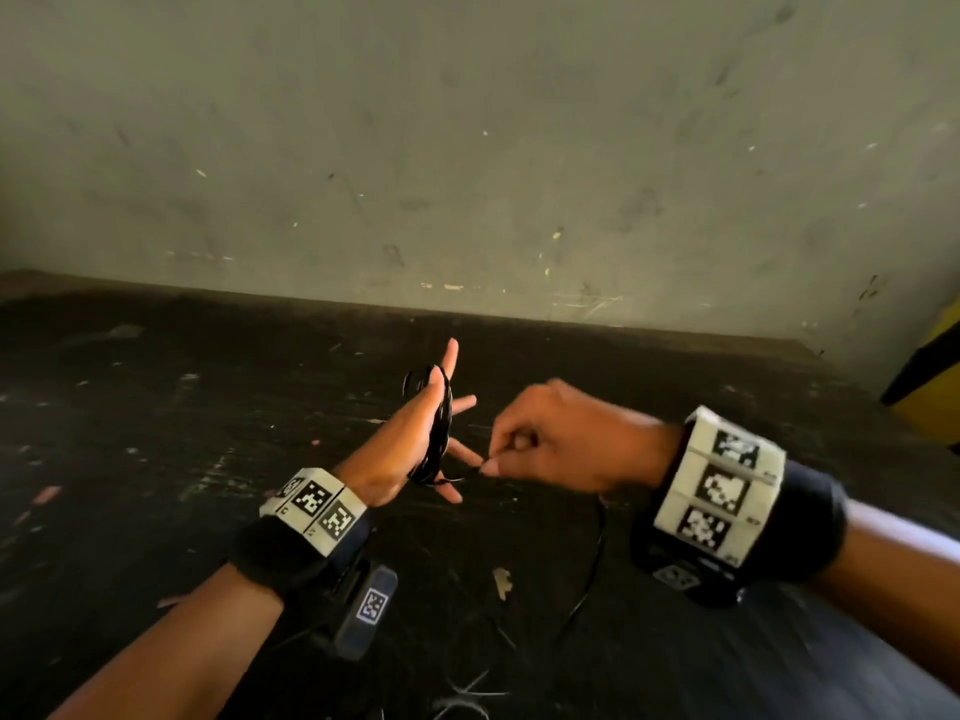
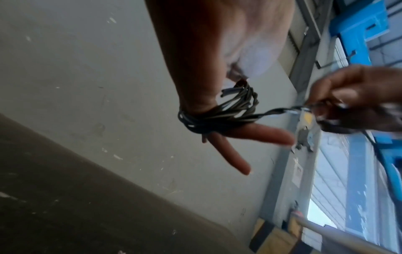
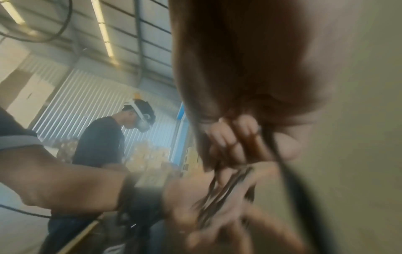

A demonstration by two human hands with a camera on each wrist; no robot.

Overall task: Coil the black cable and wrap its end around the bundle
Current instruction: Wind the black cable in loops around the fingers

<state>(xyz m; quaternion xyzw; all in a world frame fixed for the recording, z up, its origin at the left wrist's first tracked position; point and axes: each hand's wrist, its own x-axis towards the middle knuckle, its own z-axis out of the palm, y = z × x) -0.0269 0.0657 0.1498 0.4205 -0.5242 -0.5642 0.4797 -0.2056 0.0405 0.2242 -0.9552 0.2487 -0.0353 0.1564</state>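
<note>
Looping round the spread, straight fingers of the left hand (image 1: pixel 400 449): black cable (image 1: pixel 439 433), many turns. Right hand (image 1: pixel 561 439) is pinching its loose run just beside, above dark table (image 1: pixel 156 407).

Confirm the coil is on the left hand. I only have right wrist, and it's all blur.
Observer: Yes. Head view shows the black cable wound in several loops around the straight, spread fingers of the left hand.
Operator: Right hand holding anything?
Observer: The right hand pinches the cable; the left wrist view shows one strand running from the bundle straight to its fingertips.
Operator: Any slack left?
Observer: Yes. A loose length drops below the right hand and trails across the dark table toward the person, so the end is not yet wrapped.
</note>
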